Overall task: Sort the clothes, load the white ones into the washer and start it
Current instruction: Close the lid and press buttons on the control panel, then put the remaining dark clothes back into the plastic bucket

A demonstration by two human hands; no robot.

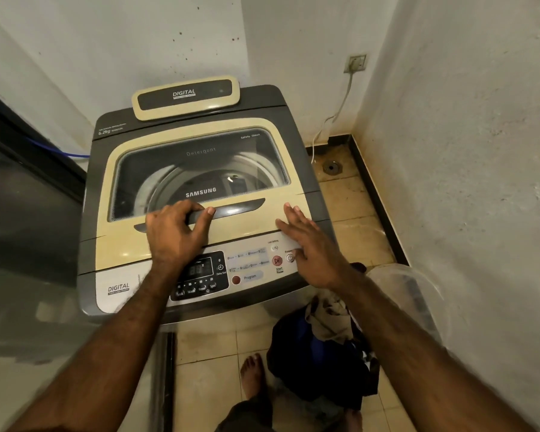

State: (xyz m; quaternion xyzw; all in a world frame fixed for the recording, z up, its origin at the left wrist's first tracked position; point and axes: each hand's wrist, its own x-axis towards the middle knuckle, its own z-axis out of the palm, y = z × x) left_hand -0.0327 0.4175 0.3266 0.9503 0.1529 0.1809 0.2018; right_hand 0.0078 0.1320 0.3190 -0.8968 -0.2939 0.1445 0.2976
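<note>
A top-loading washer (113, 188) stands in front of me with its cream lid (262, 132) down; through the glass window the drum looks dark. My left hand (175, 229) grips the dark lid handle (237, 208), fingers curled over it. My right hand (306, 241) lies flat with straight fingers on the lid's right front corner, just above the control panel (250, 269). A pile of dark and beige clothes (321, 344) sits on the floor to the right of the washer's front.
A clear plastic basket (409, 294) stands by the right wall beyond the clothes. A wall socket (355, 63) with a white cable hangs behind the washer. A floor drain (331, 167) lies at back right. A dark cabinet (28, 198) flanks the left. My bare foot (253, 375) is on the tiles.
</note>
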